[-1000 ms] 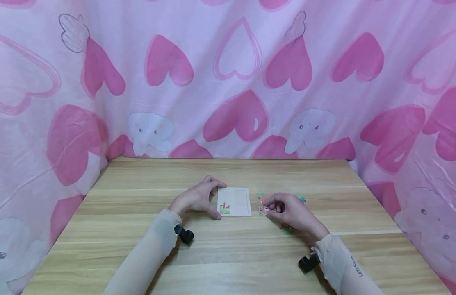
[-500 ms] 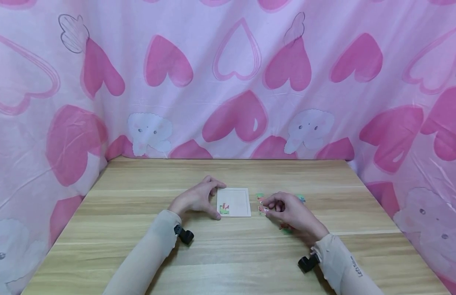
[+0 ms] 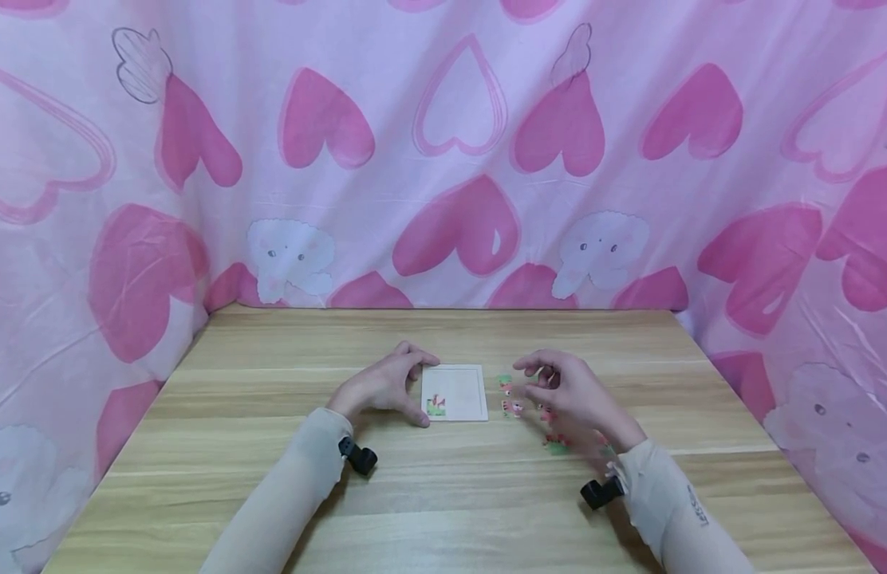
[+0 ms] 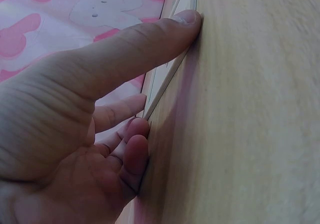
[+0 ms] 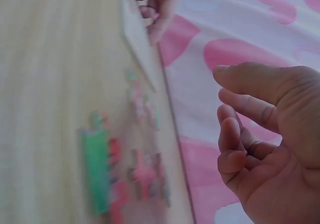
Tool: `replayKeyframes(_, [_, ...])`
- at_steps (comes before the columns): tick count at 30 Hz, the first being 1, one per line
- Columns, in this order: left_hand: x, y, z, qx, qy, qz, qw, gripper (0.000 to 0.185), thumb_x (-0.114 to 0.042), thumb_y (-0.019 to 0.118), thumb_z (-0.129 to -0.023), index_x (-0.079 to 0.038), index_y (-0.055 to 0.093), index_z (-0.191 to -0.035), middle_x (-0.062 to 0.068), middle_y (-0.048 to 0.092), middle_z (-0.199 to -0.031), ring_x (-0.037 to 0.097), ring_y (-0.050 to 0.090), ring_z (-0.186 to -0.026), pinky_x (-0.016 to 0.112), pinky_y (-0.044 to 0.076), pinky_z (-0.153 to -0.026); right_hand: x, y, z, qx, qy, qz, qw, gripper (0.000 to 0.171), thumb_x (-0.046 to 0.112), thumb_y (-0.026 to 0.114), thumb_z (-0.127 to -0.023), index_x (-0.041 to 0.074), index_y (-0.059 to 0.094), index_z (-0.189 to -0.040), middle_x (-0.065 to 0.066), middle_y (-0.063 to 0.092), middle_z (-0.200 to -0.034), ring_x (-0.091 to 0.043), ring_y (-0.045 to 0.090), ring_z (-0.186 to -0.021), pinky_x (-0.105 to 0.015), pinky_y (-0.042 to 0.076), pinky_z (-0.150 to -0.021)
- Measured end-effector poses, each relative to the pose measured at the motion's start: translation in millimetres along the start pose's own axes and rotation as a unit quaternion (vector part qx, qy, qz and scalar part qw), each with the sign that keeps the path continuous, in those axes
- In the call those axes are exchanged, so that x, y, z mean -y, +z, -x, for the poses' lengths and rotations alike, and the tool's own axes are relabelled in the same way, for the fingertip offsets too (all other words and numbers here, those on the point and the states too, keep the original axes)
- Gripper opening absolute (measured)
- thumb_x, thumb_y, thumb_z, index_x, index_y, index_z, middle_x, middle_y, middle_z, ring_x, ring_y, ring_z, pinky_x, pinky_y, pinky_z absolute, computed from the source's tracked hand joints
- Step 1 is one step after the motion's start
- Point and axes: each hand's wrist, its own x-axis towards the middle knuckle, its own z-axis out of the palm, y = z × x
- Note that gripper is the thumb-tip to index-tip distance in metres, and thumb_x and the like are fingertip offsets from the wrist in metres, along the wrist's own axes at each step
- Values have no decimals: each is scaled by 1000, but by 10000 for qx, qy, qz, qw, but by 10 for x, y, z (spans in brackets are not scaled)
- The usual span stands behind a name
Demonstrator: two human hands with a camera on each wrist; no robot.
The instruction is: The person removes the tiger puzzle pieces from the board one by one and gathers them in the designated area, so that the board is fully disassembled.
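Note:
My left hand (image 3: 382, 384) grips a square white puzzle board (image 3: 463, 387) by its left side, thumb at the near corner and fingertips at the far one. One picture puzzle piece (image 3: 436, 406) lies in the board's near left corner. To the right, my right hand (image 3: 574, 395) hovers above loose pieces, thumb and fingers apart with nothing between them. A green-and-red piece (image 3: 504, 383) and a red-and-white piece (image 3: 512, 409) lie just left of it. In the right wrist view, a green-edged piece (image 5: 95, 171) is blurred. The right hand partly hides other pieces.
Another red-and-green piece (image 3: 556, 444) lies nearer on the wooden table (image 3: 429, 502). A pink heart-patterned curtain (image 3: 458, 223) closes off the back and both sides. Each wrist carries a small black camera.
My right hand has risen off the red-and-white piece and moved slightly away, its thumb and fingers spreading, which uncovers more pieces. The left hand and the board stay put.

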Motion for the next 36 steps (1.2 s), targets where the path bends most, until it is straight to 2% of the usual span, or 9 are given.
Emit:
replayKeyframes(3, [1, 1, 1, 6, -2, -4, 10000, 104, -22, 110, -69, -14, 59, -159, 5, 50, -129, 21, 50, -112, 38, 48, -93, 67, -49, -55, -100, -102, 34, 9999, 36, 9, 87, -98, 10, 78, -132, -17, 74, -117, -20, 63, -85, -27, 56, -72])
replayKeyframes(8, [7, -5, -5, -17, -2, -43, 10000, 104, -23, 110, -69, -15, 59, -159, 4, 51, -128, 20, 50, -112, 37, 48, -92, 195, -79, -136, -261, -204, 7, 9995, 39, 16, 89, -97, 16, 78, -134, -9, 74, -120, -20, 66, -89, -29, 57, -77])
replayKeyframes(10, [6, -6, -7, -25, 2, -56, 10000, 104, -24, 110, -69, -15, 59, -159, 3, 51, -128, 20, 50, -112, 37, 49, -92, 236, -73, -163, -311, -287, -63, 9991, 40, 16, 89, -97, 15, 78, -135, -7, 74, -121, -19, 68, -92, -30, 58, -79])
replayKeyframes(14, [5, -5, -5, -26, 9, -47, 10000, 104, -23, 111, -69, -15, 59, -159, 3, 51, -128, 20, 50, -112, 37, 48, -93, 317, -33, -223, -260, -336, -490, 9979, 43, 13, 89, -96, 10, 76, -137, -11, 75, -129, -21, 73, -100, -30, 62, -83])
replayKeyframes(20, [5, -6, 0, -5, 11, -14, 10000, 104, -23, 110, -69, -15, 59, -159, 4, 51, -129, 21, 50, -113, 38, 49, -93, 449, 49, -306, -70, -349, -1009, 9943, 48, 11, 88, -97, 9, 72, -142, -9, 73, -141, -29, 76, -114, -44, 66, -95])
replayKeyframes(25, [15, -1, -6, -24, -16, -47, 10000, 104, -25, 110, -69, -16, 58, -159, 4, 51, -132, 21, 50, -116, 38, 49, -95, 526, 133, -373, 39, -556, -962, 9938, 50, 11, 88, -97, 10, 71, -144, -9, 74, -141, -30, 77, -117, -51, 65, -99])
replayKeyframes(31, [10, -14, -1, -20, 20, -108, 9999, 103, -27, 110, -70, -16, 59, -159, 4, 51, -132, 21, 51, -116, 40, 50, -97, 575, 277, -453, 175, -543, -964, 9937, 50, 10, 88, -97, 11, 71, -144, -8, 74, -141, -32, 77, -118, -46, 65, -100])
replayKeyframes(36, [9, -14, 3, -26, 12, -130, 9999, 104, -29, 110, -70, -16, 59, -159, 4, 52, -133, 21, 51, -116, 40, 50, -97, 579, 453, -493, 643, -463, -1082, 9910, 47, 9, 85, -99, 8, 71, -144, -18, 73, -141, -28, 77, -116, -38, 66, -95])
